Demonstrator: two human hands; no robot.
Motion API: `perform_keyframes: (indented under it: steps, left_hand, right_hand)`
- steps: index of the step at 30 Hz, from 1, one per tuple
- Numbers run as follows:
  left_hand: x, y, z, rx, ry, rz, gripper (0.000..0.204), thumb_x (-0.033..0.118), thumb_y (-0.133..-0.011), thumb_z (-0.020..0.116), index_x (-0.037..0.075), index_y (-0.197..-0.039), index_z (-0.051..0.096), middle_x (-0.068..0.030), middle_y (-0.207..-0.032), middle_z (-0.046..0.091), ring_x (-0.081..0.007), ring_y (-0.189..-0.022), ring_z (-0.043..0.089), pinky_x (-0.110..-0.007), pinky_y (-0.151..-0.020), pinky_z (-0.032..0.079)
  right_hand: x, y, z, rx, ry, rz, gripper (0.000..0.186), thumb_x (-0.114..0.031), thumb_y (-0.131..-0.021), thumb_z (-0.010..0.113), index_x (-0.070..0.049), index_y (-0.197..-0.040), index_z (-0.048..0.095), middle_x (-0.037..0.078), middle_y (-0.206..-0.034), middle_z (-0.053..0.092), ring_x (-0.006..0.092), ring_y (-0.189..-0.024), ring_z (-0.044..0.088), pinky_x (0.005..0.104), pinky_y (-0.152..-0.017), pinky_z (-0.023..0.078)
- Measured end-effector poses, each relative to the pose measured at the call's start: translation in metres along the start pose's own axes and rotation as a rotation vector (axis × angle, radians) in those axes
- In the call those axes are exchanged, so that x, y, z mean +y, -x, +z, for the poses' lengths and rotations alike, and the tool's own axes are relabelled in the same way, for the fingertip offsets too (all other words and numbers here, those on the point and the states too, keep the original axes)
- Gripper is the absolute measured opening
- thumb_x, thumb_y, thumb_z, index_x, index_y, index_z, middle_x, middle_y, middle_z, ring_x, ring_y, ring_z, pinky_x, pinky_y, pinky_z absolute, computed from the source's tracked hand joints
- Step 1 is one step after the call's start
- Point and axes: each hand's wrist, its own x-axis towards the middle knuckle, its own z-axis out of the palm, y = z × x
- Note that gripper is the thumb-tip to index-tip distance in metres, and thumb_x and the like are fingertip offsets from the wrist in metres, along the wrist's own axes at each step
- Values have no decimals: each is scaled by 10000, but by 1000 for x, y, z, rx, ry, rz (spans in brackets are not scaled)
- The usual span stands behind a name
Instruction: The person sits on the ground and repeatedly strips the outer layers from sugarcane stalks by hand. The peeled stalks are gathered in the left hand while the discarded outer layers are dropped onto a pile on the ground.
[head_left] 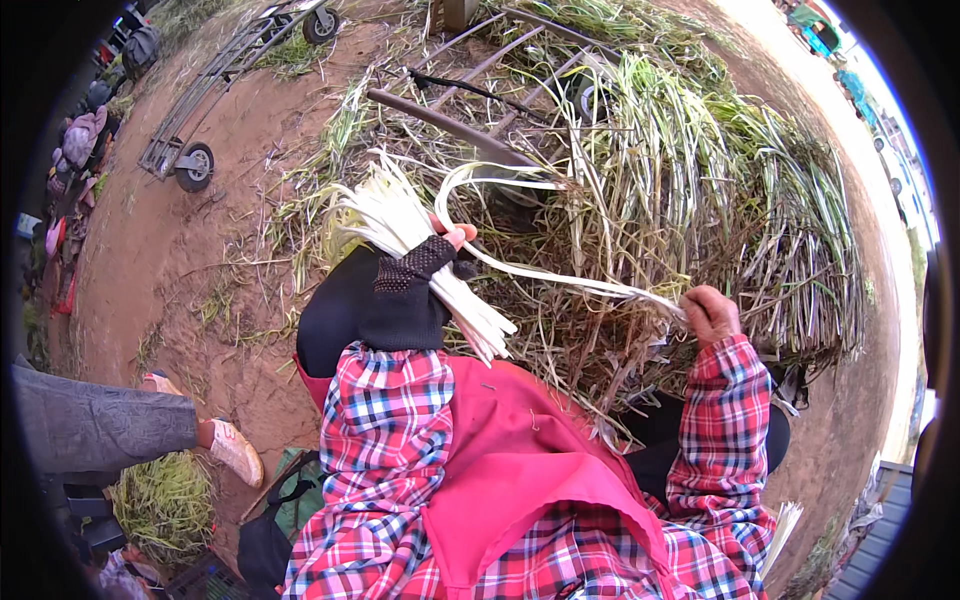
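- At the far left, another person's grey trouser leg (100,425) and light shoe (238,452) stand on the bare red earth (170,260), with a small heap of green stalks (165,500) just below them.
- Up the slope lies a metal cart frame (200,105) on small wheels.
- My left hand (415,285), in a dark fingerless glove, has its fingers clamped round a bundle of pale trimmed stalks (400,230); the white ends fan out above my fist and the cut ends poke out below it, over my knee.
- A long pale strip (530,270) loops from that bundle across to the right.
- My right hand (710,315) is bare, its fingers pinched shut on the far end of the strip, beside my red checked sleeve (720,420).
- Behind both hands sits a big pile of untrimmed green-and-straw stalks (700,200), stacked over a second cart (480,100).
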Motion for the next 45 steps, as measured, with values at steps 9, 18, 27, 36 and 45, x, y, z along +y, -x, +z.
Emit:
perform_keyframes:
  steps: [9, 18, 27, 36, 45]
  left_hand:
    - [-14, -3, 6, 19, -117, -49, 244, 23, -720, 628, 47, -928, 504, -106, -840, 598, -131, -588, 549, -221, -492, 464]
    - [-8, -6, -3, 26, 36, 50, 224, 8, -735, 604, 68, -928, 507, -146, -885, 601, -140, -611, 555, -225, -470, 460]
    - [-41, 7, 14, -236, 88, -179, 286, 88, -809, 549, 61, -1070, 438, -159, -999, 564, -209, -852, 581, -240, -538, 476]
    - [-3, -1, -1, -204, 460, -71, 136, 133, -808, 541, 87, -887, 439, -10, -676, 452, -135, -695, 472, -229, -535, 415]
    - [59, 0, -14, -870, 799, 300, 465, 296, -809, 550, 106, -1205, 397, 78, -602, 500, -146, -940, 447, -418, -1057, 93]
  right_hand:
    - [-63, -7, 16, 19, 152, -156, 316, -275, -828, 516, -33, -1031, 516, 141, -950, 531, 268, -737, 572, 325, -654, 473]
    - [-95, 21, 85, -501, -274, 85, 165, -186, -861, 485, -34, -904, 536, 10, -503, 448, 85, -433, 438, 231, -428, 363]
    - [-121, 7, 99, -203, -397, 34, 185, -175, -869, 470, -18, -786, 521, -12, -495, 413, 58, -447, 366, 212, -408, 291]
    - [-117, 57, 90, -311, -332, 107, 217, -177, -810, 558, -22, -956, 517, 77, -560, 541, 185, -469, 520, 285, -492, 429]
    - [-85, -32, 68, 262, -5, -295, 180, -113, -756, 592, -13, -891, 529, 139, -911, 544, 286, -801, 562, 342, -696, 464]
